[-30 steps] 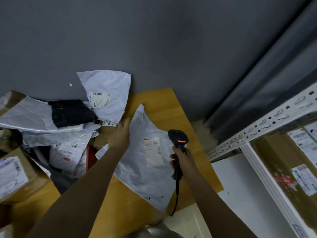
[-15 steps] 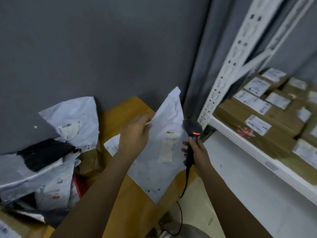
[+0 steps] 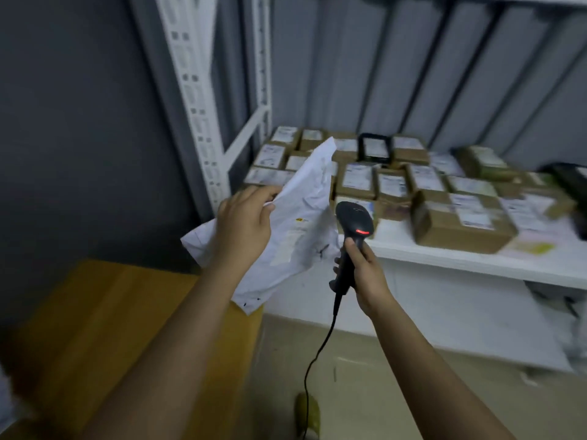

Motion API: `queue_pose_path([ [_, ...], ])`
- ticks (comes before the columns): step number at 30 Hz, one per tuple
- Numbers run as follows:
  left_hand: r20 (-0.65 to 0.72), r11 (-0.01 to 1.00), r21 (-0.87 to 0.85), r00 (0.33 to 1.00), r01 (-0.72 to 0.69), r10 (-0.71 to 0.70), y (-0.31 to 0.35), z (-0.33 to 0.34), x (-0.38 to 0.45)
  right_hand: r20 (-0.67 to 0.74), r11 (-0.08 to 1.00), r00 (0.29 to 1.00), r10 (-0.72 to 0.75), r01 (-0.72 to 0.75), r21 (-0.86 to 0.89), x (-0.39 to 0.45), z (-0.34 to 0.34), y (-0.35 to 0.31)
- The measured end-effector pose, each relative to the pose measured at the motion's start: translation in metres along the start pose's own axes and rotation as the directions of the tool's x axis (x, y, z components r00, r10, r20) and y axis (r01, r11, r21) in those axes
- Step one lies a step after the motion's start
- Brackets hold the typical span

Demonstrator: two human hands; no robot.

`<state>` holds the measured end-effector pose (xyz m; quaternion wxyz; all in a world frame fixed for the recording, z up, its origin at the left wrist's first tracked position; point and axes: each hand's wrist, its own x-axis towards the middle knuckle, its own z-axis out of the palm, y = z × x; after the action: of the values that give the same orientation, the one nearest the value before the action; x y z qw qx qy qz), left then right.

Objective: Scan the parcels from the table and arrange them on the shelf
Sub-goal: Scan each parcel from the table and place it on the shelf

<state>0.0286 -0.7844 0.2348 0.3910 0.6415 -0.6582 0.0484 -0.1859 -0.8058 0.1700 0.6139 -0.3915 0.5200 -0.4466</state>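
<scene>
My left hand [image 3: 244, 227] grips a white plastic mailer parcel [image 3: 298, 223] by its left edge and holds it up in the air, beyond the table's right end and in front of the shelf. A pale label shows on the mailer's face. My right hand [image 3: 365, 274] holds a black corded barcode scanner [image 3: 352, 230] by its handle, just right of the mailer, with a red light lit on its head. The white shelf [image 3: 444, 262] lies behind both hands and carries several brown cardboard parcels [image 3: 460, 223] with white labels.
The yellow-brown table [image 3: 120, 319] is at lower left. A white perforated shelf upright [image 3: 193, 100] rises at the left of the shelf, against the grey wall. The scanner cable [image 3: 317, 354] hangs down to the floor. A black-framed object [image 3: 374, 147] stands among the boxes at the back.
The mailer has been lifted off the table and carried right toward the shelf. My view has turned right; the parcel pile on the table is out of sight. The scanner moved along with it.
</scene>
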Motion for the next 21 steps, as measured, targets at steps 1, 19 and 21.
queue_pose_path([
  [1, 0.001, 0.999, -0.022, 1.0, -0.023, 0.023, 0.015, 0.009, 0.01, -0.032, 1.0, 0.999, -0.02, 0.02, 0.017, 0.0, -0.016, -0.009],
  [19, -0.014, 0.882, -0.401, 0.964, -0.248, 0.265, 0.32, 0.236, 0.157, -0.335, 0.949, 0.914, -0.23, 0.286, 0.129, 0.075, -0.348, -0.163],
  [21, -0.003, 0.865, -0.444, 0.966, -0.233, 0.259, 0.352, 0.264, 0.167, -0.367, 0.943, 0.897, -0.245, 0.309, 0.126, 0.085, -0.386, -0.177],
])
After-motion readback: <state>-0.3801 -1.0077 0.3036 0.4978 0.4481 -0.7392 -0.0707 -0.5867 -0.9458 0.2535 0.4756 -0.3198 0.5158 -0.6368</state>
